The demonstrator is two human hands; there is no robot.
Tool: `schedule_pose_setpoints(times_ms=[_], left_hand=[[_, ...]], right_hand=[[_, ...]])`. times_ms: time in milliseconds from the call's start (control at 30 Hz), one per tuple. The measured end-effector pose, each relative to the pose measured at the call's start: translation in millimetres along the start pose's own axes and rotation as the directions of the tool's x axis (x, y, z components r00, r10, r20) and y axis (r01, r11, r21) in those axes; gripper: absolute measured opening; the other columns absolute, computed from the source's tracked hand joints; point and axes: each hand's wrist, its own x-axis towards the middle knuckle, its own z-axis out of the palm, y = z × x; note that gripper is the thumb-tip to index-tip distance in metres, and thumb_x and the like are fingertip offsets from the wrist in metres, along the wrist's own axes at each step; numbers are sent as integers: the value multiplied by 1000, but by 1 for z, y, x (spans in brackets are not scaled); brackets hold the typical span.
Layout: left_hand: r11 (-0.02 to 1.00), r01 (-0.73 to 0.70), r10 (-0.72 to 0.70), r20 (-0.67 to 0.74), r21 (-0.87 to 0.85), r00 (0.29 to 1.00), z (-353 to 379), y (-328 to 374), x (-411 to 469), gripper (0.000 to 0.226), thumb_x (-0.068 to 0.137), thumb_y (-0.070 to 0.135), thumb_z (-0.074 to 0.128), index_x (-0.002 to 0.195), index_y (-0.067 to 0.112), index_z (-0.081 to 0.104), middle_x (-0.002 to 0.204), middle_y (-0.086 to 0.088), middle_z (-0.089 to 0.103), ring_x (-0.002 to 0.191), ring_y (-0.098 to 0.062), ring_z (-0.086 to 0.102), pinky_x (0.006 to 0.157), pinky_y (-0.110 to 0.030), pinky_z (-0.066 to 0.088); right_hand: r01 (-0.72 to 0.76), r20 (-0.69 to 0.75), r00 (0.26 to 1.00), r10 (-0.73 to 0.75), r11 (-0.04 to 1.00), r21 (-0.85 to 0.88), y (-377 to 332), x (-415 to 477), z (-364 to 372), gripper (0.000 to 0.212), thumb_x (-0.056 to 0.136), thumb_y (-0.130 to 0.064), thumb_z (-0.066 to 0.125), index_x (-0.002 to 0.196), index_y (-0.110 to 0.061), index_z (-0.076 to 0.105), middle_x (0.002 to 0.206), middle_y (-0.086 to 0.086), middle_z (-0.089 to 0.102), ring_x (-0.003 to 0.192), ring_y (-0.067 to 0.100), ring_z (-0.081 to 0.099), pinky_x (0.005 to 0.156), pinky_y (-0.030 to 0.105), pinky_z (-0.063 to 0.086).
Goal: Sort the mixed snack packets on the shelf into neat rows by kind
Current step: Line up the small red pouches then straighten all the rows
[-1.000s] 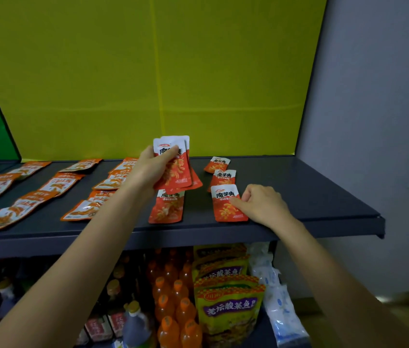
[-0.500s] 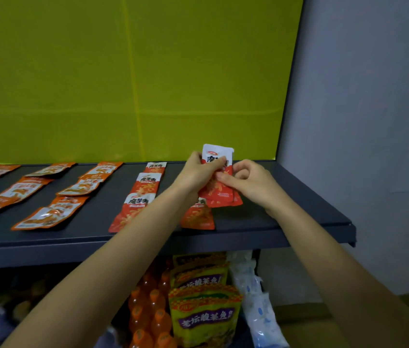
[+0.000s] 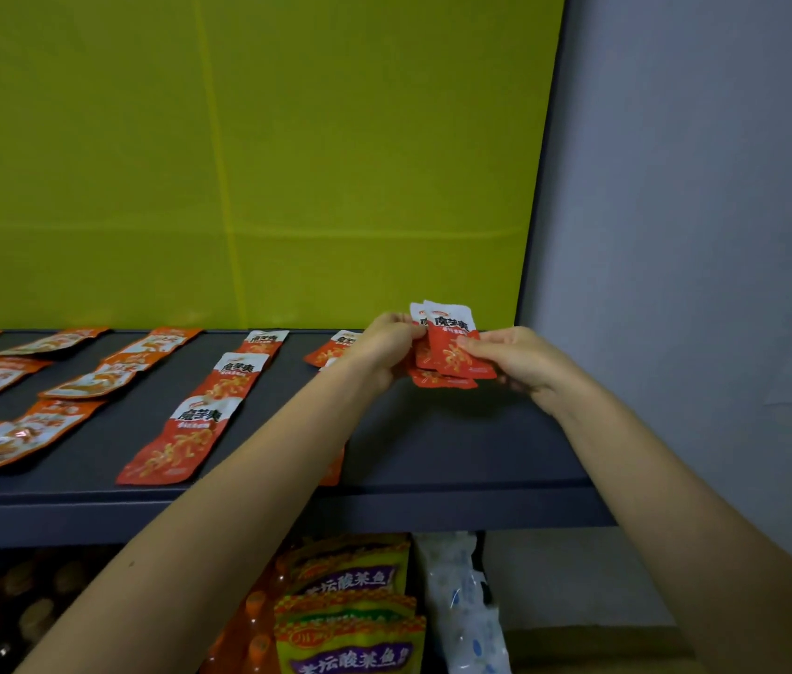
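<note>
Near the front of the shelf (image 3: 433, 479), a row of red packets (image 3: 190, 430) lies flat, with orange packets (image 3: 87, 381) in rows to its left. Farther back, above the shelf's right part, the left hand (image 3: 384, 342) and right hand (image 3: 515, 355) both pinch a small stack of red packets (image 3: 452, 347). They look light, thin and glossy, so probably slippery. I think the flat sealed edges are the best hold.
</note>
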Motion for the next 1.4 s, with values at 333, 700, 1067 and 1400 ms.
schedule_pose_setpoints(times_ms=[333,700,1067,1400], left_hand=[[930,73,-53,-65,360,996,11,-25,20,26,89,-3,51,66,8,49,51,-2,57,54,-14,48,49,-23,41],[848,117,-99,-63,516,993,15,-23,22,32,88,5,55,119,-3,54,88,-10,56,60,-11,50,30,-11,39],[847,79,-58,-58,525,997,16,-24,13,45,89,10,55,131,2,40,104,-11,51,74,-14,51,56,-21,41],[916,30,-9,-53,400,999,21,-19,-7,43,87,8,59,127,5,43,95,-10,56,88,-23,55,77,-32,48]], right_hand=[[-54,-177,981,77,990,131,21,50,-30,27,87,-14,62,110,0,64,68,2,56,62,11,46,59,22,34],[-110,-380,925,-5,954,-279,41,89,-13,33,85,-22,64,109,0,67,118,18,65,112,32,57,90,35,45],[-177,-357,929,-99,727,-663,44,90,-6,38,90,-33,53,114,-5,62,121,19,60,112,38,55,84,39,48],[-48,-173,984,-35,891,-451,19,54,-29,52,95,-51,31,81,-17,67,101,12,66,88,27,62,79,31,45]])
